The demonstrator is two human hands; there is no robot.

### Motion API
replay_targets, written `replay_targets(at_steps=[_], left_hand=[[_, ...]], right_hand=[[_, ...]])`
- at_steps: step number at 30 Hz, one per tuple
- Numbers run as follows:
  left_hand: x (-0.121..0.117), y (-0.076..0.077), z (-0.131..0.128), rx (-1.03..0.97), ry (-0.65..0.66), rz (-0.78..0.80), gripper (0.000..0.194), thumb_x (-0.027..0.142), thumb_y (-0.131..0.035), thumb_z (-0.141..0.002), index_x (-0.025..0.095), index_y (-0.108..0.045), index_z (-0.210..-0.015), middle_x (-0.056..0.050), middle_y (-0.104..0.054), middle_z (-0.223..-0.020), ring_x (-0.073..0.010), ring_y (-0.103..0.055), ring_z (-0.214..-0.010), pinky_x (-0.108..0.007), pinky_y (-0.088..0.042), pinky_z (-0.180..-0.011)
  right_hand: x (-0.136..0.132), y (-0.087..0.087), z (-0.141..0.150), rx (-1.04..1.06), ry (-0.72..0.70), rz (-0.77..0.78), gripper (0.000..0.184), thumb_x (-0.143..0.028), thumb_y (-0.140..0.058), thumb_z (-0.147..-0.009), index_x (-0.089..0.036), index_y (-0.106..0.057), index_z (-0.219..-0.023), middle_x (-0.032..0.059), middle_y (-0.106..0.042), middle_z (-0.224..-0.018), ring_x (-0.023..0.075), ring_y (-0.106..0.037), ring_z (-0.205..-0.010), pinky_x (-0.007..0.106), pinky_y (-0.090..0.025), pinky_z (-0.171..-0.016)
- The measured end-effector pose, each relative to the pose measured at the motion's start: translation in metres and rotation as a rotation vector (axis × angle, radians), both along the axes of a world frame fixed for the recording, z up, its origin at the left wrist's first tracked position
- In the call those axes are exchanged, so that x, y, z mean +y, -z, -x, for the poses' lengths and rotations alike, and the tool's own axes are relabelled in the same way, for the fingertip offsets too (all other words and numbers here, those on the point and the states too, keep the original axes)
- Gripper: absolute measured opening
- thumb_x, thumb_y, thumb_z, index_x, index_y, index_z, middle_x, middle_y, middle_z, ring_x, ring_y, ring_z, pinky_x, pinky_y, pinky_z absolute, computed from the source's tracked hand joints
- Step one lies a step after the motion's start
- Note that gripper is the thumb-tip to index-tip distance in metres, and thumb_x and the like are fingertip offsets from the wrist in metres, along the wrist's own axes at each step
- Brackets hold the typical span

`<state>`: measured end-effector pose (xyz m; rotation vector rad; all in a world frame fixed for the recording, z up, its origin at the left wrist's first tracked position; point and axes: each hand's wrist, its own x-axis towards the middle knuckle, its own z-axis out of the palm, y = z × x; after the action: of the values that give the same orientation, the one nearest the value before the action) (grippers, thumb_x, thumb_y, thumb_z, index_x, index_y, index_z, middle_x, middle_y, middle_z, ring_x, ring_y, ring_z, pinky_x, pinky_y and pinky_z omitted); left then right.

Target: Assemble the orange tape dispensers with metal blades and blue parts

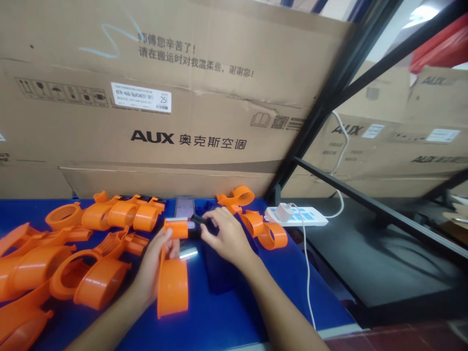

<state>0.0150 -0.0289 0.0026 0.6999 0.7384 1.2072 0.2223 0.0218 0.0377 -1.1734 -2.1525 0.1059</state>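
Observation:
My left hand [155,261] is closed round an orange plastic tape dispenser body [173,287], whose wide ring hangs below the fingers and whose narrower end points up and right. Between the thumb and fingers of my right hand [228,236] is a small black plastic piece [199,220], held just right of the dispenser's upper end. The two appear slightly apart. A shiny metallic strip [189,253] shows on the blue surface below them. Behind my hands lies a phone-like flat object [185,207], partly hidden.
Several more orange dispenser bodies [98,282] cover the left of the blue table [226,321]; others [273,236] lie right of my right hand. A white power strip [297,216] with a cable [306,268] sits at the right edge. Large cardboard [183,112] stands behind, beside a black metal frame [314,122].

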Motion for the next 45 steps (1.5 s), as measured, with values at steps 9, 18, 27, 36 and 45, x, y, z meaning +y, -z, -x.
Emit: replay_targets(at_steps=[9,18,27,36,45], left_hand=[[-0.001,0.006,-0.009,0.124,-0.083,-0.094,0.032,0.049,-0.068,-0.090,0.020,-0.057,-0.082,0.005,-0.048,-0.059,-0.0112,-0.037,-0.054,-0.023,-0.034,-0.055],[-0.002,0.013,-0.010,0.210,-0.062,-0.132,0.029,0.044,-0.069,-0.091,0.021,-0.066,-0.108,0.005,-0.050,-0.062,-0.0119,-0.040,-0.056,-0.023,-0.034,-0.057],[-0.004,0.014,-0.013,0.195,-0.067,-0.103,0.029,0.046,-0.077,-0.085,0.020,-0.069,-0.095,0.002,-0.057,-0.065,-0.0119,-0.047,-0.057,-0.022,-0.037,-0.054],[-0.005,0.010,-0.013,0.257,-0.072,-0.022,0.044,0.055,-0.073,-0.085,0.017,-0.059,-0.067,0.001,-0.054,-0.054,-0.0093,-0.044,-0.043,-0.022,-0.034,-0.045],[-0.008,0.004,-0.014,0.247,-0.033,0.005,0.045,0.056,-0.071,-0.086,0.017,-0.058,-0.067,0.001,-0.053,-0.052,-0.0092,-0.042,-0.044,-0.022,-0.033,-0.048]], right_hand=[[-0.019,-0.003,0.013,0.068,-0.195,-0.022,0.021,-0.030,-0.059,-0.099,-0.022,-0.066,-0.116,0.0025,-0.065,-0.075,0.0200,-0.061,-0.072,0.032,-0.047,-0.067],[-0.025,-0.009,0.014,0.019,-0.199,-0.113,0.024,-0.027,-0.056,-0.101,-0.024,-0.067,-0.122,0.0095,-0.076,-0.103,0.0246,-0.065,-0.083,0.041,-0.054,-0.075],[-0.028,-0.009,0.016,-0.005,-0.271,-0.063,0.024,-0.027,-0.054,-0.100,-0.023,-0.068,-0.120,0.0093,-0.074,-0.092,0.0241,-0.062,-0.077,0.042,-0.053,-0.074],[-0.031,-0.011,0.021,0.536,-0.246,0.168,0.025,-0.035,-0.057,-0.101,-0.025,-0.067,-0.121,0.0072,-0.073,-0.097,0.0239,-0.069,-0.092,0.043,-0.056,-0.089],[0.005,0.022,0.021,0.957,-0.102,0.698,0.052,-0.055,-0.040,-0.104,-0.030,-0.045,-0.149,0.0134,-0.053,-0.155,0.0268,-0.055,-0.141,0.051,-0.050,-0.109]])
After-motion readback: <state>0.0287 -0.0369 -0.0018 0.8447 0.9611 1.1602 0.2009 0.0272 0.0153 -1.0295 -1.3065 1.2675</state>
